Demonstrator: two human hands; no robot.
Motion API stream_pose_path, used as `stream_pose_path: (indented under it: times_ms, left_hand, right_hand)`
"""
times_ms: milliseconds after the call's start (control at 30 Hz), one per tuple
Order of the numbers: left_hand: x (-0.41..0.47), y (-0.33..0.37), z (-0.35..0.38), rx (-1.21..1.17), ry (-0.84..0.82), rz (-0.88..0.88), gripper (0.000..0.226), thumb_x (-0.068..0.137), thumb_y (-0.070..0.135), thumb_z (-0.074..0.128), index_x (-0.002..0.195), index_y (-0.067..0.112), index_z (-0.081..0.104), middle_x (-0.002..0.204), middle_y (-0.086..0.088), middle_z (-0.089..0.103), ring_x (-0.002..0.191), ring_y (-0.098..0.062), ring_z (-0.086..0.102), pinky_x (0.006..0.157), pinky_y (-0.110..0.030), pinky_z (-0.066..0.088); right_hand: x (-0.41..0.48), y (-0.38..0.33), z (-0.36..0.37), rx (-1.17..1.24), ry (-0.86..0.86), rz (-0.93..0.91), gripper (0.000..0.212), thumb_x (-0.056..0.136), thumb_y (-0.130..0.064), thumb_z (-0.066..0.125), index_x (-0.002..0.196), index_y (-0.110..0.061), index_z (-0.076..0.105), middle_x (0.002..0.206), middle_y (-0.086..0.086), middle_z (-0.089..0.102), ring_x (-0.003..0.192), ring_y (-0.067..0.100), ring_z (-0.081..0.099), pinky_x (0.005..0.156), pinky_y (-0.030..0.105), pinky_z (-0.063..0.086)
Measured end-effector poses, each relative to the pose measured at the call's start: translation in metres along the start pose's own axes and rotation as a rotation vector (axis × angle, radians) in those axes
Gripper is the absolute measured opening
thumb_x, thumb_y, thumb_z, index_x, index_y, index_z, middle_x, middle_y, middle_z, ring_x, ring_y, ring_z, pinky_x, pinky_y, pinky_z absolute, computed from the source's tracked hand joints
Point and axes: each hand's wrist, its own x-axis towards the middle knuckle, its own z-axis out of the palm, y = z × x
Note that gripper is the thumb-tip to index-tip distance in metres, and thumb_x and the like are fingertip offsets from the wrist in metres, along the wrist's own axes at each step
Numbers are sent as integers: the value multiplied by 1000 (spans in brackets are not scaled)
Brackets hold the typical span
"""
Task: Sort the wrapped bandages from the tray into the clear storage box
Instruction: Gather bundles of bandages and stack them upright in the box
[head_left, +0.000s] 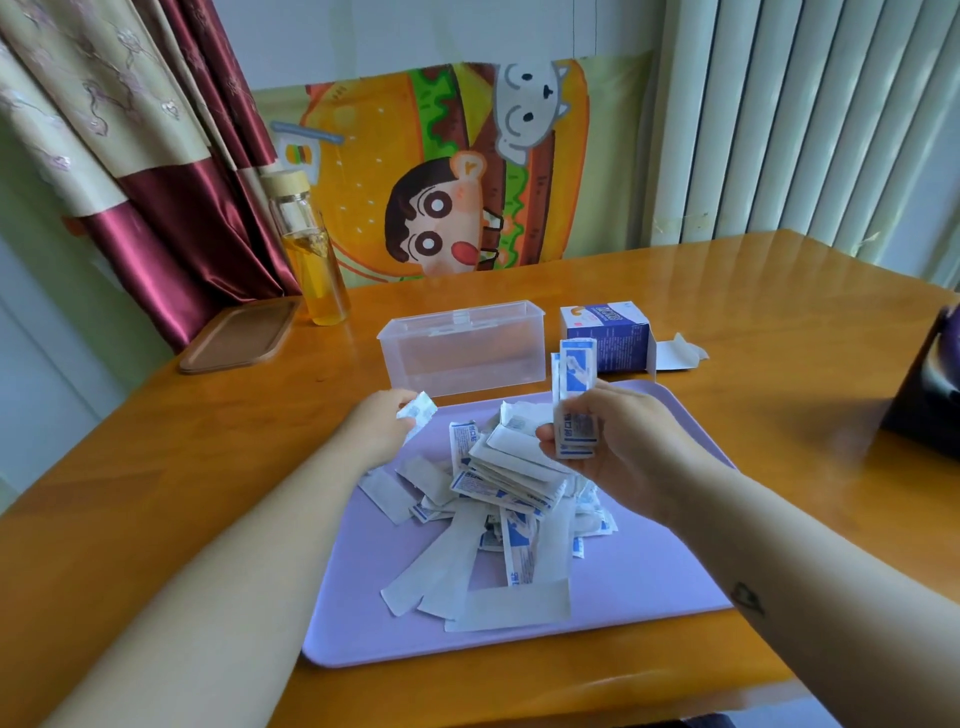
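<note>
A blue-and-white cardboard carton (608, 332) and a glass bottle of amber liquid (311, 260) flank the clear plastic storage box (462, 353), which sits just beyond the smooth lavender tray (649, 561) on the glossy wooden counter (208, 415). Paper-wrapped bandages (493, 519) lie heaped mid-tray. The hands are apart: the right hand (618, 441) grips an upright stack of wrapped bandages (574, 400), and the left hand (382, 426) pinches a single wrapped bandage (422, 413) over the tray's far-left corner.

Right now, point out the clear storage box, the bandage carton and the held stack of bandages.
clear storage box (462, 364): head view, front wall.
bandage carton (623, 345): head view, blue side face.
held stack of bandages (575, 371): head view, top wrapper's printed face.
</note>
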Motion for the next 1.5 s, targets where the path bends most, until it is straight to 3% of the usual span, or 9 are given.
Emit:
stream_pose_path:
  times_ms: [100,167,300,500,833,1000,1133,1333,1500]
  left_hand:
    - [4,-2,8,210,-40,24,44,98,12,43,142,14,40,142,-11,43,124,-28,43,96,-30,35]
    - [0,2,10,313,138,59,38,99,19,43,136,19,48,133,-4,48,119,-25,45,96,-35,38]
    - [-14,21,9,-48,186,72,39,98,36,42,94,5,65,80,-8,61,78,-29,58,67,-34,42]
    - [-21,30,9,-307,-117,-53,52,87,25,65,136,17,47,117,-10,63,99,-22,62,91,-35,47]
    - [-42,20,-3,-502,252,43,26,89,2,57,112,8,66,107,-8,68,90,-14,61,71,-23,49]
    - [-65,45,-5,-240,62,296,16,90,22,53,86,29,67,93,16,64,86,-5,59,72,-13,43]
    - [-69,68,10,40,-87,464,13,93,20,54,89,19,66,87,7,54,84,-10,51,67,-13,35]
    - [-65,73,19,193,-237,449,18,86,26,65,101,18,69,85,8,59,73,-8,49,57,-20,34]
    - [-66,66,18,146,-269,404,30,82,25,69,112,23,66,89,16,53,81,-2,51,69,-17,39]
  right_hand:
    - [1,-3,-2,-45,-34,-14,33,96,1,40,128,-4,44,87,14,55,72,20,62,73,32,55]
    - [3,-3,-4,-79,-44,-21,35,96,-2,43,132,-2,44,98,13,56,77,19,62,72,30,54]
    - [6,-1,-5,-46,-52,4,29,95,-2,45,124,-2,50,105,14,55,84,20,60,71,32,57]
    - [10,18,16,20,-231,165,17,93,5,42,102,1,56,98,23,60,91,33,62,89,48,50]
    - [13,13,-3,-8,-29,132,17,93,7,39,102,4,52,93,21,60,82,29,61,75,42,52]
    - [9,5,-15,-26,33,107,13,93,5,41,94,0,52,103,22,58,88,32,61,64,40,51]
    - [6,0,-22,-61,58,81,12,94,4,42,98,0,53,106,21,58,89,29,61,64,38,53]
    - [5,-4,-30,-295,70,4,23,94,0,47,116,3,55,115,20,60,105,30,59,86,42,52]
    - [5,4,-25,-705,-64,34,13,93,-7,51,100,-5,62,106,16,66,100,28,62,89,42,50]
